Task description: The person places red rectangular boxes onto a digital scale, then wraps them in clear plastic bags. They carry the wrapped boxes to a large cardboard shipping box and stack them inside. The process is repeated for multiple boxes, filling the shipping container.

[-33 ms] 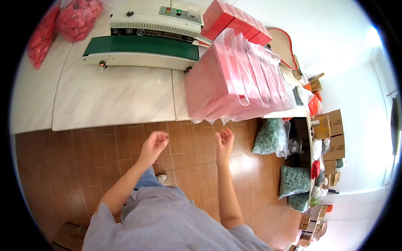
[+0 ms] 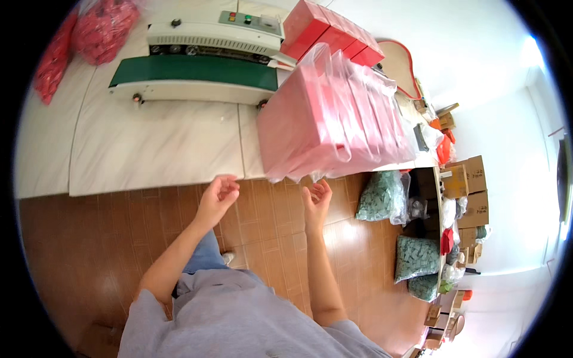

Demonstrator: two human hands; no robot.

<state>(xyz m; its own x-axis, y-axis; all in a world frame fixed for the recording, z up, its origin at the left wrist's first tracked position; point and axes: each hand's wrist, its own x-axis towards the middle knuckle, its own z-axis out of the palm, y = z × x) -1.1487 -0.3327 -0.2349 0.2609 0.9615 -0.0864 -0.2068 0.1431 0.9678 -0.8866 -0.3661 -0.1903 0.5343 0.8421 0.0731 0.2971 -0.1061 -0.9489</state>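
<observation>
My left hand (image 2: 219,197) hovers at the front edge of the marble-patterned table (image 2: 161,143), fingers loosely curled and holding nothing. To its right, my right hand (image 2: 317,204) is raised below the row of pink boxes, thumb and fingers apart, with nothing in it. The pink boxes (image 2: 289,128) stand side by side at the table's edge, each in a clear plastic bag (image 2: 343,137). Neither hand appears to touch them. Behind the left hand lies a sealing machine with a green conveyor belt (image 2: 191,73).
More red boxes (image 2: 307,30) stand behind the bagged ones. Bags of red packets (image 2: 106,33) lie at the far left. Bags of green packets (image 2: 379,196) rest at the right, near a shelf with cardboard boxes (image 2: 474,209). Brown tiled floor (image 2: 268,250) lies below.
The view has shifted slightly, so the table and boxes sit a little lower and further left. My left hand has risen to the table's edge; both hands stay empty.
</observation>
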